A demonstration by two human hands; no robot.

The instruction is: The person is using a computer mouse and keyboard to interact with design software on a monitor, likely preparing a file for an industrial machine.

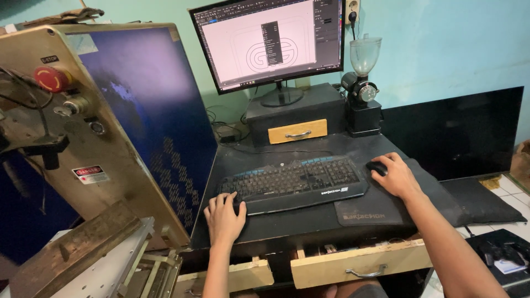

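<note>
Two hands work the dark desk (309,221): the left hand (224,216), fingers spread and holding nothing, rests at the black backlit keyboard's (292,182) seven o'clock corner; the right hand (395,175) cups the black mouse (377,167) at three o'clock. A careless keystroke might alter the drawing on the monitor (268,41).

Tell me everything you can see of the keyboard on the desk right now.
The keyboard is a black, full-size plastic board with dark keys, a bluish tint along its top rows and a wrist-rest lip at the front. It lies flat on the dark desk, slightly angled, in front of the monitor. The left hand rests on its lower left corner; the right hand is off it, on a black mouse beside its right end.
</note>
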